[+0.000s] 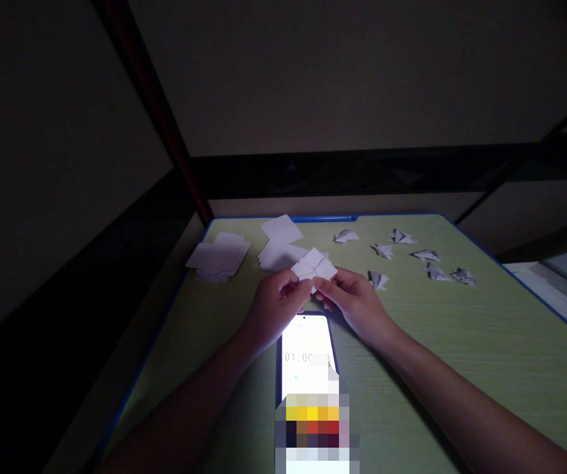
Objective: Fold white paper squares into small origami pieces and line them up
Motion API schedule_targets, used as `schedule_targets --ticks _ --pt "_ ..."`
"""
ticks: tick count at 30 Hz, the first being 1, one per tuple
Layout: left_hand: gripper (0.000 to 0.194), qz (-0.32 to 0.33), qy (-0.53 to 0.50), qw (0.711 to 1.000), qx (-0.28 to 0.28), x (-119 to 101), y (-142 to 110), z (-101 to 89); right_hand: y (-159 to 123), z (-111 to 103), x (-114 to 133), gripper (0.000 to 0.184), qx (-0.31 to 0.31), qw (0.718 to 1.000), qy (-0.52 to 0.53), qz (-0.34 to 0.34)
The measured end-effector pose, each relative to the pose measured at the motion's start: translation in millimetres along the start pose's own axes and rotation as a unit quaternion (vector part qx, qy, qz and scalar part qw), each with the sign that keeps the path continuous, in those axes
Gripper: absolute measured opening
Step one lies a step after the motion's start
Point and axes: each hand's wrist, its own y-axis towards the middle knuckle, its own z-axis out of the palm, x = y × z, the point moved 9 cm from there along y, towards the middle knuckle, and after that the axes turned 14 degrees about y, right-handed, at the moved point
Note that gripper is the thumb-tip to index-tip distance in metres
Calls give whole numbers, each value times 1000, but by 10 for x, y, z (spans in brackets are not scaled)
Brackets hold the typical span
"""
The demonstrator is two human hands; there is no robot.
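Note:
A small folded piece of white paper (315,261) with crease lines is held up over the table, just beyond a lit phone. My left hand (278,299) pinches its lower left edge between thumb and fingers. On the lower right edge, my right hand (355,296) grips it the same way, thumb on top. The two thumbs nearly meet at the paper's near corner. Beneath my wrists lies the phone (307,339), its bright screen showing timer digits; its lower part is blurred out.
Square white sheets lie in a left stack (218,259) and a middle stack (280,253), one loose sheet (282,230) behind. Several folded paper figures (383,251) are scattered to the right. The green table (461,342) has a blue rim; a dark wall stands behind it.

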Motion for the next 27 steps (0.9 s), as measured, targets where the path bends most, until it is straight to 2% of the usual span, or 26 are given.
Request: schedule_targets --ticks 13,21,27 --pt "26 7 47 999 -18 42 15 -13 5 0 -2 34 0 1000 -22 2" --pt "20 34 52 998 -26 -29 5 -42 -4 44 23 30 7 1000 -15 -4" --pt "23 37 40 998 -22 -17 24 -28 -21 26 0 31 0 998 -70 4"
